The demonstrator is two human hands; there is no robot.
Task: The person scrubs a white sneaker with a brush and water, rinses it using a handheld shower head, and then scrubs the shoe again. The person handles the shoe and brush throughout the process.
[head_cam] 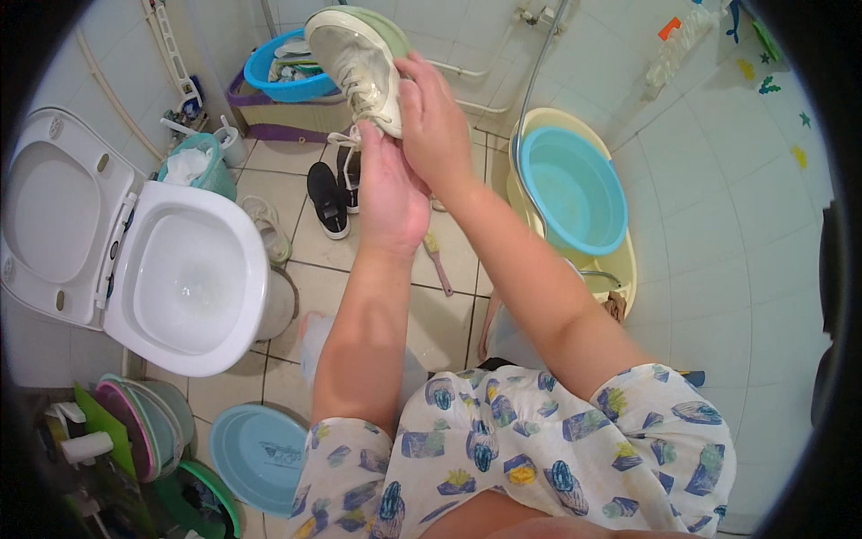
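A white lace-up sneaker (367, 71) with a pale green part along its upper edge is held up in front of me, toe away. My left hand (394, 188) supports it from below at the heel end, thumb beside the loose laces. Against the shoe's right side, my right hand (434, 124) presses with its fingers. Below on the tiles lie a black slip-on shoe (328, 199) and a second black shoe (350, 178), partly hidden by a lace and my left hand. A scrubbing brush (438, 263) with a pinkish handle rests on the floor between my forearms.
To the left stands a toilet (192, 283), lid up, with a pale sneaker (268, 229) beside its base. A blue basin (572, 192) sits in a yellow tub (631, 276) at right. Another blue basin (259, 458) lies lower left. A shower hose (528, 101) hangs at right.
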